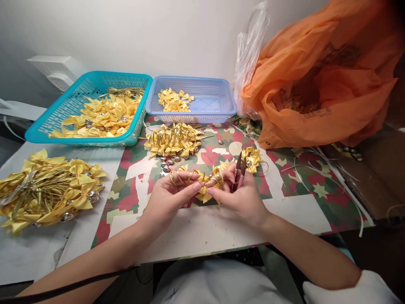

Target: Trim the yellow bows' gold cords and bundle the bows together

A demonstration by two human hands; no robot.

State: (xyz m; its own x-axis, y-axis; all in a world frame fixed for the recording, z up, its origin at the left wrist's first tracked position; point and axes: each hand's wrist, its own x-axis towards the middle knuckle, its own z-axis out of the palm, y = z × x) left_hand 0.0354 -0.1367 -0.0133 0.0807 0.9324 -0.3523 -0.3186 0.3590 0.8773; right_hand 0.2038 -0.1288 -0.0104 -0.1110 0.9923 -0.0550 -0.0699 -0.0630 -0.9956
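At the middle of the table my left hand (169, 192) pinches coiled gold wire (191, 176), with loops of it around the fingers. Facing it, my right hand (242, 198) has its thumb and fingers closed on the other end of the same wire. Dark pointed pliers or tweezers (239, 169) stick up from between the right hand's fingers. Yellow ribbon petals (204, 195) hang just below the wire between the two hands. Behind the right hand lies another yellow ribbon flower bunch (253, 157).
A teal basket (126, 140) and a blue basket (215, 116) hold yellow ribbon bows. Gold-wired bows (174, 139) lie behind my hands near silver bells (166, 162). A large bunch (47, 185) sits at left; an orange bag (284, 122) stands at right.
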